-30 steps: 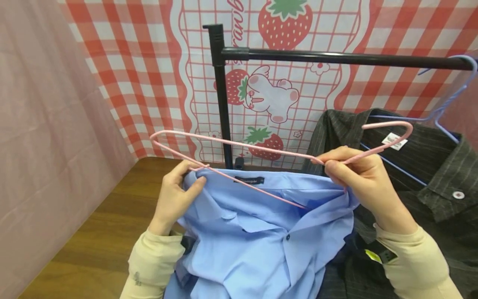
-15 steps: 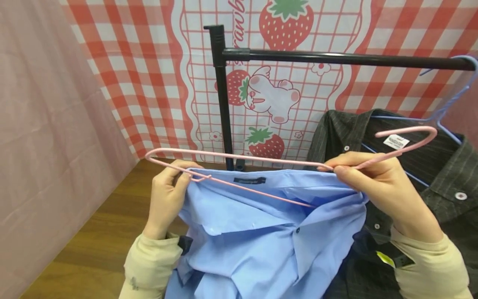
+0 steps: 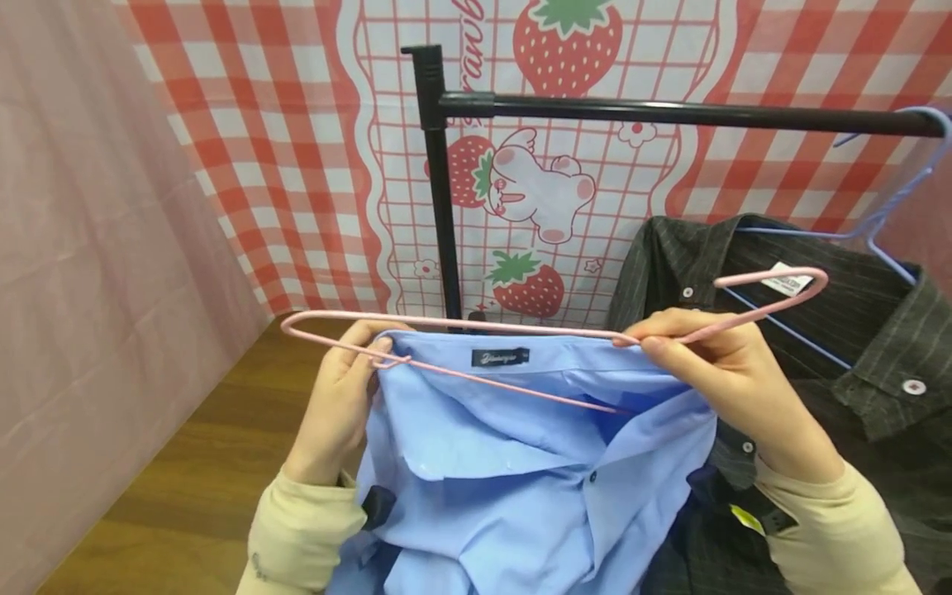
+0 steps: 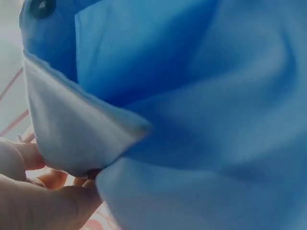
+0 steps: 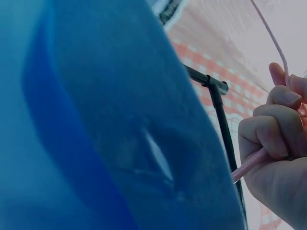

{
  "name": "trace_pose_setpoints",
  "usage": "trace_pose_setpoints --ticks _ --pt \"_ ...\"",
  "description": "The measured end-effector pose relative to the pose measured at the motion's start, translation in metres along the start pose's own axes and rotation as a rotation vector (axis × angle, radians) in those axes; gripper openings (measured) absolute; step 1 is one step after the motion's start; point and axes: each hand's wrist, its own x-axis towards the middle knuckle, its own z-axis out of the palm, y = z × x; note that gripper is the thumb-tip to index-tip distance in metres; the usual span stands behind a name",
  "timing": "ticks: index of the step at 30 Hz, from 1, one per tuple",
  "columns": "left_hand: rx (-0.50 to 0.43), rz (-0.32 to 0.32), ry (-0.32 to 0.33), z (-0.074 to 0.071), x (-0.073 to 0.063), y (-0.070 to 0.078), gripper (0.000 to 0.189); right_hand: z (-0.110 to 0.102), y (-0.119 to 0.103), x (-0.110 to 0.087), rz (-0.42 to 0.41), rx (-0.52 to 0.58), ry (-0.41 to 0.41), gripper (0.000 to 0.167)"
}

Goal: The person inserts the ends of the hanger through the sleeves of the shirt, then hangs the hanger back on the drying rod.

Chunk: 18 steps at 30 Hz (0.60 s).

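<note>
In the head view, a light blue button-up shirt (image 3: pixel 491 446) hangs in front of me, its dark neck label facing up. My left hand (image 3: pixel 338 405) pinches the left side of its collar; the left wrist view shows the fingers (image 4: pixel 72 201) at the fabric's edge. A pink wire hanger (image 3: pixel 476 324) lies across the neckline, its left end over my left fingers. Its lower bar runs down into the shirt's neck opening, where the rest is hidden. My right hand (image 3: pixel 732 380) grips the hanger just below the hook, which points right.
A black clothes rack (image 3: pixel 640 110) stands behind the shirt. From its bar, at right, a dark striped shirt (image 3: pixel 788 397) hangs on a blue hanger (image 3: pixel 881 223). Wooden surface (image 3: pixel 201 463) shows at lower left, beside a pink curtain (image 3: pixel 89 248).
The hanger's left end has dropped toward the collar, so its upper bar now lies near the collar's edge. Its hook swung right, then back left. My left thumb has drawn in toward the fingers.
</note>
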Motion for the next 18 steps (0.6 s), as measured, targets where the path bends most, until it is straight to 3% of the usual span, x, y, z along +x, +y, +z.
trace_pose_setpoints --ticks 4,7,10,14,18 --pt "-0.225 -0.054 -0.043 -0.001 -0.004 0.009 0.024 0.001 0.0 0.003 0.006 -0.019 -0.04 0.027" --pt "-0.313 -0.064 -0.1 -0.005 -0.007 0.014 0.026 0.0 -0.001 0.004 -0.005 -0.018 -0.064 0.026" --pt "-0.384 -0.079 -0.155 -0.01 -0.009 0.017 0.029 -0.004 -0.006 0.003 0.04 -0.032 -0.06 0.025" --pt "-0.437 -0.09 -0.214 -0.017 -0.008 0.018 0.03 -0.012 -0.01 -0.002 0.119 -0.094 -0.053 0.024" --pt "-0.403 -0.063 -0.216 -0.022 -0.008 0.018 0.035 -0.015 -0.008 -0.006 0.114 -0.113 -0.097 0.028"
